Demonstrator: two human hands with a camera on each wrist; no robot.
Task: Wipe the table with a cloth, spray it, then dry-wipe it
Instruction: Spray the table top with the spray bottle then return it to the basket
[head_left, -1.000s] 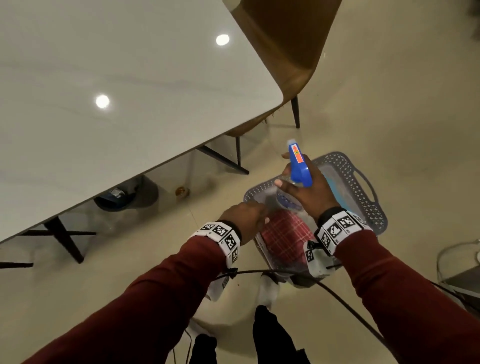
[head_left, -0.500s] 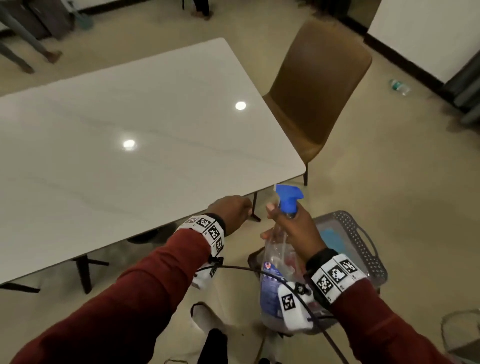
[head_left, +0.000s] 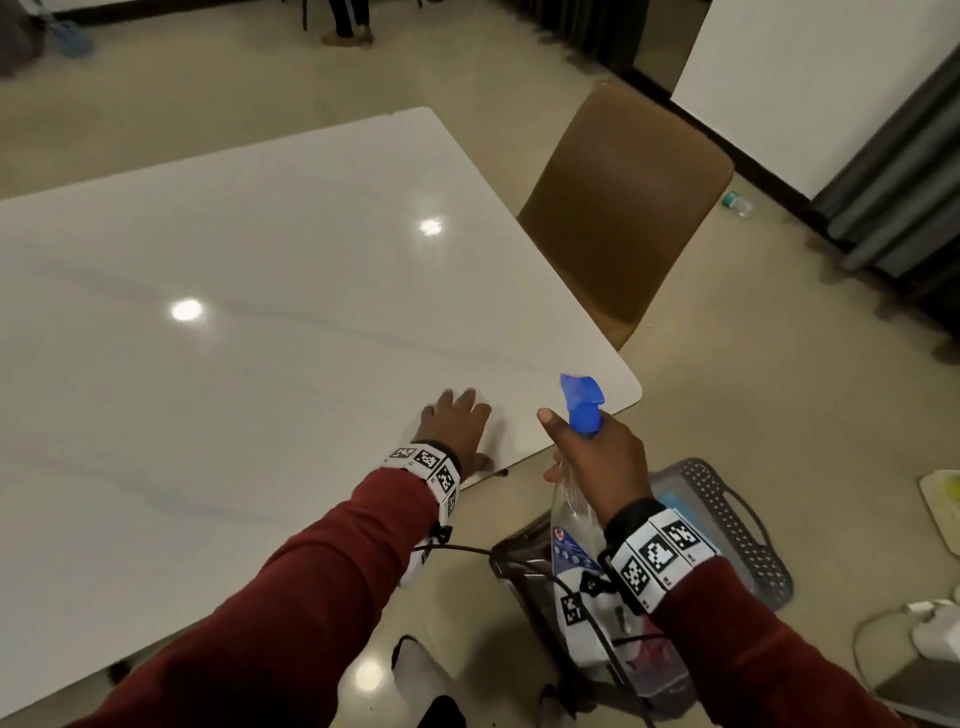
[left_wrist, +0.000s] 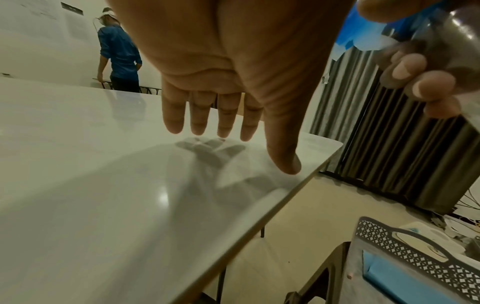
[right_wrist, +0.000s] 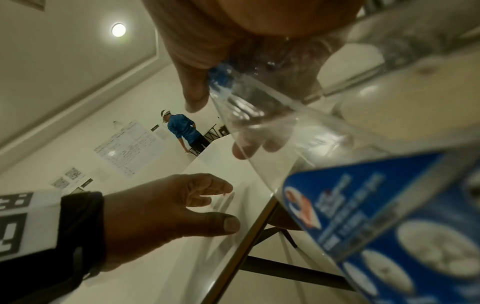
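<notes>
the spray step appears to be in hand. the bottle (head_left: 582, 499) is held upright in the right hand (head_left: 597, 457), fingers wrapped round its neck, just off the table's (head_left: 260, 312) near right corner, above the basket (head_left: 748, 519) on the floor. the left hand (head_left: 457, 426) is spread flat, fingers apart, low over the table near that corner; contact cannot be told. no cloth is plainly seen. next, the nozzle (head_left: 582, 400) would need to be brought over the table and the trigger squeezed.
</notes>
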